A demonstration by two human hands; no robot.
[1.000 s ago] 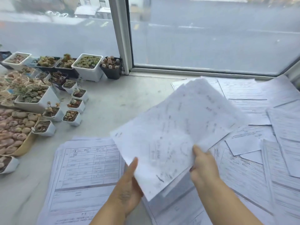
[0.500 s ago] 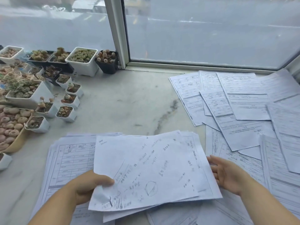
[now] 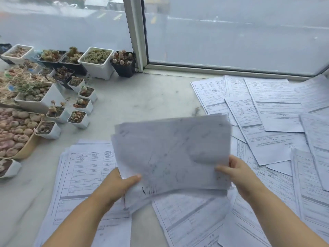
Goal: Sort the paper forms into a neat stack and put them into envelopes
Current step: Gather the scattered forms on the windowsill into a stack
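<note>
I hold a bundle of paper forms (image 3: 170,154) in the air over the marble sill, blank backs towards me with faint scribbles. My left hand (image 3: 117,184) grips its lower left corner, thumb on top. My right hand (image 3: 236,172) grips its right edge. Below on the left lies a stack of printed forms (image 3: 83,175), face up. Loose forms (image 3: 267,107) are spread unevenly over the right side, overlapping each other. More sheets (image 3: 192,216) lie under the bundle near me. No envelope is in view.
Many small pots of succulents (image 3: 78,107) crowd the left side of the marble sill (image 3: 142,97), some white, some black. A window frame post (image 3: 135,32) and glass stand behind. A tan tray of pebble-like plants (image 3: 16,129) sits at the far left.
The bundle was flipped and lowered, then raised again and tilted towards me. Both hands shifted along its edges while keeping hold of it.
</note>
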